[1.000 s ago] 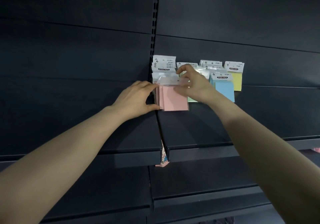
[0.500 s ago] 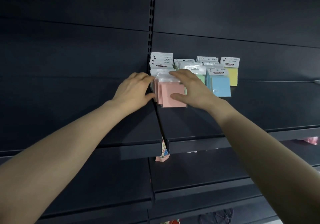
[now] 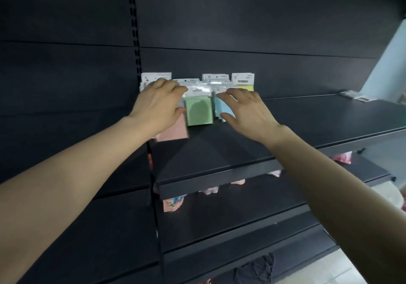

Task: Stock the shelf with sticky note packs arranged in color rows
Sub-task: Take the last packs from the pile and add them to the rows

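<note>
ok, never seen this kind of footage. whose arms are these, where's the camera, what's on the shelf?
No machine here: a person's two bare arms, filmed by a wide-angle camera worn on their head, looking forward and down. On the black metal shelf stand rows of plastic-wrapped sticky note packs: pink, green, blue and yellow. The left hand rests on the pink packs; the right hand hovers open by the blue ones, grasping nothing. The picture is blurred.

A shop: dark slotted gondola shelves [image 3: 307, 121] carrying carded sticky note packs [image 3: 198, 111] in rows
</note>
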The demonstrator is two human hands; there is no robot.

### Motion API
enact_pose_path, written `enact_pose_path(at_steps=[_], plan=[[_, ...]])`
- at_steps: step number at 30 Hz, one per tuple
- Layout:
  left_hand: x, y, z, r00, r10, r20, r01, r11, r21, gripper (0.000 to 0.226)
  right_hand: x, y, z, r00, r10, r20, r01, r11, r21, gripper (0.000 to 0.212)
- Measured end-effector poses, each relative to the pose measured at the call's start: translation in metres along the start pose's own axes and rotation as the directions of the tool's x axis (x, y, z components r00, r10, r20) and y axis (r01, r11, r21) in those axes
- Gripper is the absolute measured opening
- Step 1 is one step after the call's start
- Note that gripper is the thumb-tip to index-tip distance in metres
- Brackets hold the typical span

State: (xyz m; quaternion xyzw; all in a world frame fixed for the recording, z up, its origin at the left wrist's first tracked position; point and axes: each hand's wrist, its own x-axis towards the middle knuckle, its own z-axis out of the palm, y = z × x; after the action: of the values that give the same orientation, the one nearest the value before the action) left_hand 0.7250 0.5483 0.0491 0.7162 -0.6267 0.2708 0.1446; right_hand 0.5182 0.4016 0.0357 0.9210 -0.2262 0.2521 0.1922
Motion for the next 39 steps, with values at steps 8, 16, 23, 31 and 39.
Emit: enact_pose_path(at_steps=[8, 16, 23, 31, 39], plan=[[0.085, 0.124, 0.020, 0.994, 0.108, -0.035, -0.108, 0.994, 0.008, 0.050, -0.070, 0.131, -0.022, 0.997, 0.079, 0.016, -0.076, 0.988, -0.132, 0.049], [0.169, 0.284, 0.063, 0.976, 0.206, -0.071, -0.213, 0.971, -0.107, 0.048, -0.166, 0.281, -0.044, 0.972, 0.226, 0.060, -0.207, 0.951, -0.230, 0.056], [0.234, 0.407, 0.090, 0.946, 0.312, -0.092, -0.324, 0.929, -0.179, 0.046, -0.241, 0.387, -0.052, 0.927, 0.360, 0.103, -0.320, 0.906, -0.278, 0.054], [0.313, 0.507, 0.145, 0.896, 0.432, -0.103, -0.444, 0.869, -0.218, 0.043, -0.283, 0.491, -0.032, 0.877, 0.470, 0.104, -0.424, 0.856, -0.297, 0.053], [0.421, 0.561, 0.215, 0.844, 0.534, -0.040, -0.534, 0.835, -0.134, 0.042, -0.270, 0.607, 0.000, 0.868, 0.483, 0.114, -0.434, 0.851, -0.296, 0.053]])
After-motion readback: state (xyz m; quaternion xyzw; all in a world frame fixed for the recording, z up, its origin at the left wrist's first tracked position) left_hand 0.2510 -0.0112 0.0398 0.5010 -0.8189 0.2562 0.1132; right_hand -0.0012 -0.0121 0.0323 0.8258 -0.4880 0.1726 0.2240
